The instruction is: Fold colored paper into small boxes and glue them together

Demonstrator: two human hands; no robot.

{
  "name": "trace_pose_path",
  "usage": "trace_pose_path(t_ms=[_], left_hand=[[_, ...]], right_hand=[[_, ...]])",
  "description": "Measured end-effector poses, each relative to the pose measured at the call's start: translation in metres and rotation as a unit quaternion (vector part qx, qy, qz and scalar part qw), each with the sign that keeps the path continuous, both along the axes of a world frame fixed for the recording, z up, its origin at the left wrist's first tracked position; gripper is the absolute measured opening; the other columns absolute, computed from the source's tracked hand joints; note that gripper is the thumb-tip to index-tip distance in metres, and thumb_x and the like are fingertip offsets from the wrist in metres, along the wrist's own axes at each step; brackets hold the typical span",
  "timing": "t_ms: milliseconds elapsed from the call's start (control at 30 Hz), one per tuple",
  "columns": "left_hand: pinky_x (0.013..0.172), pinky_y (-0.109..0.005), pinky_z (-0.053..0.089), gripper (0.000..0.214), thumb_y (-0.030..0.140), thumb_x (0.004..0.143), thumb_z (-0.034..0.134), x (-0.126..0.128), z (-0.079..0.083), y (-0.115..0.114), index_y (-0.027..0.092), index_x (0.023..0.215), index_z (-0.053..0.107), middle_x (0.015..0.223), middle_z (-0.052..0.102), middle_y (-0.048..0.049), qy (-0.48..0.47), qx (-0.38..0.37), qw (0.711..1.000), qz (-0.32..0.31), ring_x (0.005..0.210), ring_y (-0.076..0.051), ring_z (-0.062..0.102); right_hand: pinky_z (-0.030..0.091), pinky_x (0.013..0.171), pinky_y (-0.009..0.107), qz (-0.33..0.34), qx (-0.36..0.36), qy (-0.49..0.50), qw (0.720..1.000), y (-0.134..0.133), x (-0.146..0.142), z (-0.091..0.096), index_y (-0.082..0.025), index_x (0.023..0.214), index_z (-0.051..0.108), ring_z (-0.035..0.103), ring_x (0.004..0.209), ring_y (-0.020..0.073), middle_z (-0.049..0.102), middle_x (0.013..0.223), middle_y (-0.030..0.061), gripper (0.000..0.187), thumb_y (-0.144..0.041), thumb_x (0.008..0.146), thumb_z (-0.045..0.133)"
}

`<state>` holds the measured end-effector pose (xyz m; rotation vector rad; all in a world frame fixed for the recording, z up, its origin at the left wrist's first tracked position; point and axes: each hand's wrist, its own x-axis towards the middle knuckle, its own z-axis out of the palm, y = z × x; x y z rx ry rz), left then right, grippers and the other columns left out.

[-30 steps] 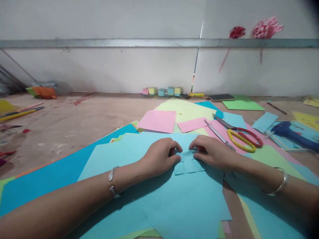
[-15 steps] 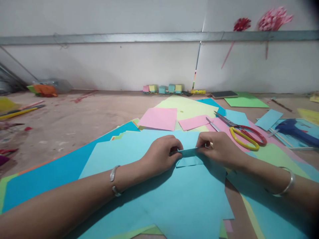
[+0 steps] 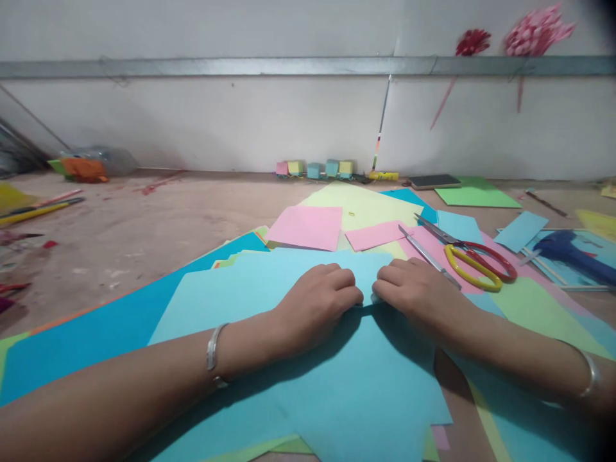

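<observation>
My left hand is closed, its fingertips curled down on one end of a small folded light blue paper strip. At the other end, the fingers of my right hand are closed on the same strip. Only a thin edge of it shows in the gap between my hands; the rest is hidden under the fingers. Both hands rest low over a large light blue paper sheet. Right of my right hand lie red-and-yellow-handled scissors and a slim metal blade-like tool.
Pink paper pieces and a pale yellow sheet lie beyond my hands. A blue glue gun is at the right. Small paper cubes, a glue stick and a dark phone sit along the wall.
The folded strip was held slightly raised, with a flap showing; now it is lower against the sheet and mostly covered. Both hands have turned knuckles-up, fingers curled down over it.
</observation>
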<state>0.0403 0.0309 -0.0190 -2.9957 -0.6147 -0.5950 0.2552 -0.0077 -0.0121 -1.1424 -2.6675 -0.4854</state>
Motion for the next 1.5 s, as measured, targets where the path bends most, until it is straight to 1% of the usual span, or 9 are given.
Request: trace_pose_path(t_ms=[367,767,900,967,1067,1133,1233,1367,1500], left_hand=[[0.078,-0.038,0.048,0.028,0.005,0.078,0.043,-0.001,0.004,-0.012,0.015,0.089,0.067,0.101,0.066,-0.0111,0.014,-0.098,0.995,0.006,0.09,-0.024,0.058],[0.068,-0.031,0.047,0.032,0.011,0.075,0.059,0.001,0.004,-0.012,0.014,0.107,0.06,0.086,0.063,-0.0057,-0.062,-0.209,0.974,0.057,0.078,-0.019,0.058],[0.067,-0.028,0.046,0.016,0.007,0.078,0.055,0.001,0.003,-0.002,0.017,0.087,0.064,0.08,0.06,-0.0026,-0.153,-0.228,0.958,0.08,0.073,-0.015,0.056],[0.069,-0.029,0.047,0.013,0.011,0.078,0.059,0.003,0.005,0.001,0.017,0.089,0.063,0.079,0.059,-0.0016,-0.258,-0.272,0.919,0.124,0.072,-0.015,0.055],[0.075,-0.034,0.051,0.025,0.025,0.081,0.066,0.009,0.008,-0.007,0.016,0.103,0.06,0.09,0.063,-0.0052,-0.371,-0.499,0.77,0.144,0.079,-0.016,0.06],[0.085,-0.038,0.051,0.028,0.037,0.086,0.064,0.014,0.008,-0.02,0.014,0.1,0.061,0.101,0.065,-0.0109,-0.363,-0.654,0.66,0.067,0.092,-0.02,0.063],[0.095,-0.042,0.047,0.033,0.047,0.091,0.056,0.021,0.006,-0.037,0.014,0.097,0.063,0.106,0.066,-0.0129,-0.377,-0.726,0.573,-0.046,0.105,-0.024,0.061],[0.094,-0.037,0.048,0.031,0.042,0.096,0.05,0.022,0.005,-0.029,0.015,0.104,0.062,0.112,0.066,-0.0114,-0.445,-0.722,0.529,-0.003,0.108,-0.021,0.06],[0.073,-0.031,0.052,0.031,0.043,0.095,0.051,0.015,0.007,-0.008,0.015,0.106,0.059,0.087,0.068,-0.0061,-0.423,-0.718,0.55,0.053,0.078,-0.016,0.065]], right_hand=[[0.026,0.06,0.033,-0.017,-0.046,-0.075,0.996,-0.014,-0.005,0.002,-0.016,0.076,0.061,0.048,0.063,0.0183,0.058,0.073,0.0062,0.016,-0.003,0.08,0.052],[0.042,0.061,0.026,-0.041,-0.176,0.18,0.967,0.001,0.005,-0.003,-0.02,0.082,0.058,0.057,0.071,0.016,0.063,0.081,0.0026,0.02,-0.004,0.075,0.049],[0.044,0.055,0.024,-0.016,-0.144,0.214,0.966,0.001,0.0,0.001,-0.023,0.086,0.065,0.062,0.061,0.0134,0.069,0.072,-0.001,0.026,-0.008,0.083,0.044],[0.049,0.059,0.026,-0.004,-0.085,0.227,0.97,0.001,-0.002,0.004,-0.024,0.094,0.068,0.067,0.066,0.0152,0.073,0.078,0.0006,0.029,-0.01,0.088,0.043],[0.054,0.07,0.031,-0.012,0.052,0.245,0.968,-0.003,-0.005,0.01,-0.024,0.108,0.067,0.07,0.083,0.0193,0.076,0.093,0.0045,0.031,-0.01,0.092,0.044],[0.054,0.074,0.031,-0.01,0.087,0.24,0.967,-0.008,-0.008,0.012,-0.023,0.109,0.066,0.069,0.089,0.0205,0.075,0.097,0.0069,0.029,-0.011,0.094,0.044],[0.054,0.072,0.03,-0.02,0.023,0.231,0.973,-0.013,-0.016,0.008,-0.02,0.112,0.064,0.068,0.085,0.0191,0.073,0.102,0.0081,0.027,-0.017,0.097,0.041],[0.053,0.081,0.041,0.022,0.059,0.178,0.982,-0.021,-0.028,0.003,-0.014,0.125,0.058,0.063,0.102,0.0271,0.065,0.121,0.0176,0.034,-0.013,0.094,0.045],[0.052,0.077,0.045,0.036,0.026,0.176,0.983,-0.042,-0.023,-0.001,-0.02,0.111,0.069,0.062,0.094,0.0283,0.066,0.111,0.0164,0.027,-0.022,0.09,0.053]])
